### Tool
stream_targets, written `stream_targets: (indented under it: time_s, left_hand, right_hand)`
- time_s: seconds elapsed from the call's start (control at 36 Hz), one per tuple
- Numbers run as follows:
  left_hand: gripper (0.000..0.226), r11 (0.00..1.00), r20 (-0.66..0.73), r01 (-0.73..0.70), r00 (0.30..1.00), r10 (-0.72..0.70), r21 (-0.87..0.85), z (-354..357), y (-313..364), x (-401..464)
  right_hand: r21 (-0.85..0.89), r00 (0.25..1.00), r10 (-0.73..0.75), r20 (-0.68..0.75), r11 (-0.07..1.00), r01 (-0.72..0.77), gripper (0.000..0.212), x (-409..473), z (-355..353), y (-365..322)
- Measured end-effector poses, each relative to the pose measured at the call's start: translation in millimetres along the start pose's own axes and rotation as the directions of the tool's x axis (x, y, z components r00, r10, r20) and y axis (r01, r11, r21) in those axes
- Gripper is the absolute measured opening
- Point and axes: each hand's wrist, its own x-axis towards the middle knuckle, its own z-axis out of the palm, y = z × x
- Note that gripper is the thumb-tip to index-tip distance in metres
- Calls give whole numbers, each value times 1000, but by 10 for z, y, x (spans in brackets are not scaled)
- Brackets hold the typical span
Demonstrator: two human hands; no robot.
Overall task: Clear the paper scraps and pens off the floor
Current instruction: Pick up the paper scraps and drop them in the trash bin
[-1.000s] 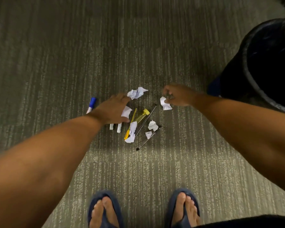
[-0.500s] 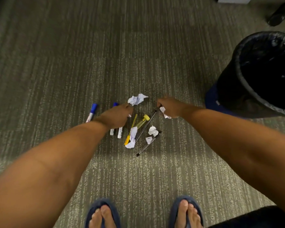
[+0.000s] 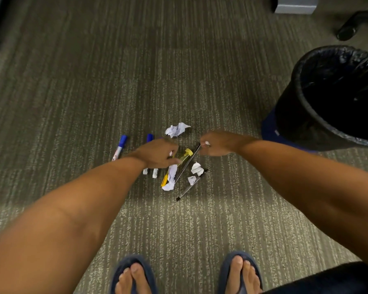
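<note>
Nearest you, pens (image 3: 190,184) and paper scraps (image 3: 197,168) lie clustered on the carpet (image 3: 72,92). Your left hand (image 3: 157,154) curls over them, grip unclear; your right hand (image 3: 218,143) pinches a scrap (image 3: 206,143), likely for the bin (image 3: 336,98) beyond.

pens and paper scraps (image 3: 172,177) on carpet (image 3: 72,81) ahead of feet (image 3: 134,276) | lone marker (image 3: 119,147) to their left | bin (image 3: 338,98) far right
</note>
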Motion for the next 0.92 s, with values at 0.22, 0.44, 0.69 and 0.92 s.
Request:
stream_targets:
  time_s: [0.22, 0.44, 0.69, 0.92]
  left_hand:
    - [41, 978, 47, -151, 988, 146, 141, 263, 55, -97]
    - [23, 941, 139, -241, 967, 213, 238, 357, -67, -178]
    - [11, 940, 271, -248, 945, 182, 233, 291, 110, -98]
    - [23, 987, 143, -156, 979, 148, 46, 24, 207, 30]
  right_hand:
    - [-122, 981, -165, 100, 977, 176, 50, 59, 114, -181]
    - [-278, 971, -156, 184, 939, 203, 46, 101, 176, -274]
    - [-378, 962, -186, 199, 891, 251, 30, 123, 327, -183]
    - [-15, 991, -132, -6, 991, 132, 19, 134, 110, -90]
